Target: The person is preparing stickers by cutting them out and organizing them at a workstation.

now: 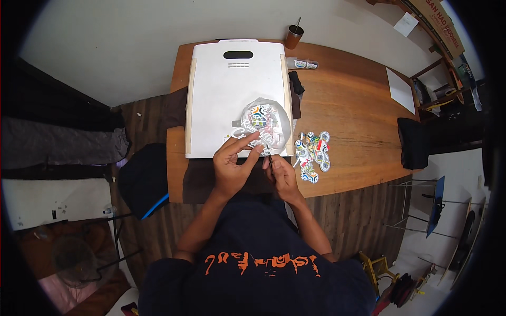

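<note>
A clear, roundish plastic sheet of printed stickers [262, 117] rests over the near right part of a white board [221, 95] with a handle slot. My left hand [234, 162] grips its near edge between thumb and index finger, the index stretched over white lettering. Close beside it, my right hand [283, 179] is closed around a slim dark tool [271, 162], whose tip meets the sheet's near edge; its kind is mostly hidden by the fingers. Just right of that hand, a heap of cut-out colourful stickers [312, 154] lies on the wooden table.
The board sits on a brown wooden table [353, 105]. Behind it stand a brown cup [294, 38] with a straw and a clear packet [304, 64]. White paper [400, 89] lies at the far right, a black cloth item [412, 143] at the right edge. A black chair [141, 179] is at left.
</note>
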Demonstrator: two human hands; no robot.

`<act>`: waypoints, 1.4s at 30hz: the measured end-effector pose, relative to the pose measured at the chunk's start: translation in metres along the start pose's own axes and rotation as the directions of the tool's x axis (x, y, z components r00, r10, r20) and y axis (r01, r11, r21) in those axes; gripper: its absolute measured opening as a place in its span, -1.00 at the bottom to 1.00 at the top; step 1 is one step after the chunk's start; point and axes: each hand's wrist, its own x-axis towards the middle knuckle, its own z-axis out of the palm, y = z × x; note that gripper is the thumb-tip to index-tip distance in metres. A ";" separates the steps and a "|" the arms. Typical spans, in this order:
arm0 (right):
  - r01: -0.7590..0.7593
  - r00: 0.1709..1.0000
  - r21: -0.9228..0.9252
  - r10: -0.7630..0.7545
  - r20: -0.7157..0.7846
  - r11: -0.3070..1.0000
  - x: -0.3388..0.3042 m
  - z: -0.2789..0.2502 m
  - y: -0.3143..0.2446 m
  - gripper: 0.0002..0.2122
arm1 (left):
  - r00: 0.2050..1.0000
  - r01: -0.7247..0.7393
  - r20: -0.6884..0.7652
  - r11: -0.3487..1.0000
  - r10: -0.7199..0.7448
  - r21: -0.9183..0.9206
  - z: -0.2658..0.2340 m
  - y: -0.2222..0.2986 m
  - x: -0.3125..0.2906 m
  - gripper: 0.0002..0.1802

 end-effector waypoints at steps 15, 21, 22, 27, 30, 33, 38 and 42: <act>-0.012 1.000 -0.045 0.013 0.015 0.999 -0.002 -0.005 -0.005 -0.62 | 0.998 0.024 0.062 0.996 -0.019 -0.090 -0.005 0.002 0.004 -0.62; -0.016 1.000 -0.054 0.017 0.017 0.998 -0.001 -0.005 -0.007 -0.63 | 0.995 0.051 0.088 0.993 -0.042 -0.104 -0.007 -0.002 0.003 -0.62; -0.016 1.000 -0.053 0.017 0.016 0.998 -0.001 -0.005 -0.007 -0.63 | 0.995 0.051 0.089 0.994 -0.043 -0.094 -0.006 -0.002 0.003 -0.62; -0.010 1.000 -0.064 0.010 0.010 0.998 -0.001 -0.001 -0.008 -0.61 | 0.997 0.045 0.068 0.995 -0.039 -0.087 -0.005 0.000 0.003 -0.61; -0.005 1.000 -0.077 0.005 0.004 0.997 -0.001 0.000 -0.007 -0.62 | 0.997 0.035 0.068 0.996 -0.029 -0.086 -0.005 -0.002 0.001 -0.60; 0.002 1.000 -0.054 -0.002 -0.012 0.999 -0.001 0.000 -0.004 -0.64 | 0.997 0.026 0.068 0.997 -0.021 -0.079 -0.005 -0.003 0.001 -0.59; -0.008 0.999 -0.049 0.007 -0.033 0.999 -0.002 0.000 0.002 -0.63 | 0.999 0.023 0.040 0.997 -0.020 -0.074 -0.003 -0.006 -0.001 -0.59; 0.006 1.000 -0.050 -0.007 -0.016 0.999 -0.003 0.000 0.004 -0.64 | 0.999 0.024 0.028 0.997 -0.022 -0.068 -0.002 -0.005 -0.002 -0.59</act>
